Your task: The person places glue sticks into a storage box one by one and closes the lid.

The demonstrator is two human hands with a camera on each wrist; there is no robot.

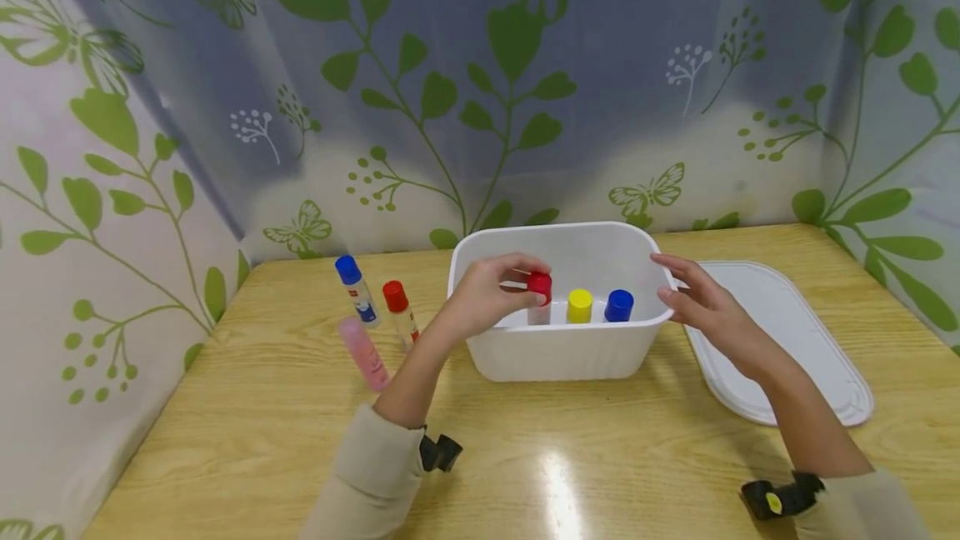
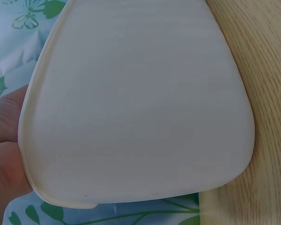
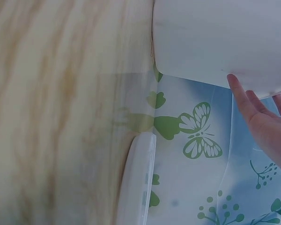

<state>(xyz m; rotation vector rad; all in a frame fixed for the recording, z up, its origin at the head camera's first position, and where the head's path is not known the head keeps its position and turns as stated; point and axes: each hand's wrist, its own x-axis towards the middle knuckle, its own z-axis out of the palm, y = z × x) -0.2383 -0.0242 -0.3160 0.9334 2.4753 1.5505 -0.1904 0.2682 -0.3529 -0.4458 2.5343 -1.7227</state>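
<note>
A deep white plastic bin (image 1: 562,354) stands on the table. Inside it, along the near wall, are a red-capped clear tube (image 1: 539,311), a yellow-capped tube (image 1: 579,305) and a blue-capped tube (image 1: 618,305). My left hand (image 1: 483,294) reaches over the bin's left side and pinches the red cap between thumb and fingers. Across the right rim, my right hand (image 1: 708,307) holds the bin; in the right wrist view one fingertip presses its outer wall (image 3: 196,42). The left wrist view shows mostly the bin's outside (image 2: 136,103), hiding the tube.
Left of the bin a blue-capped clear tube (image 1: 358,294), a red-capped clear tube (image 1: 401,312) and a pink tube (image 1: 364,354) are grouped on the wooden table (image 1: 247,432). A white lid (image 1: 772,332) lies flat to the right. Leaf-patterned cloth (image 1: 420,182) hangs behind.
</note>
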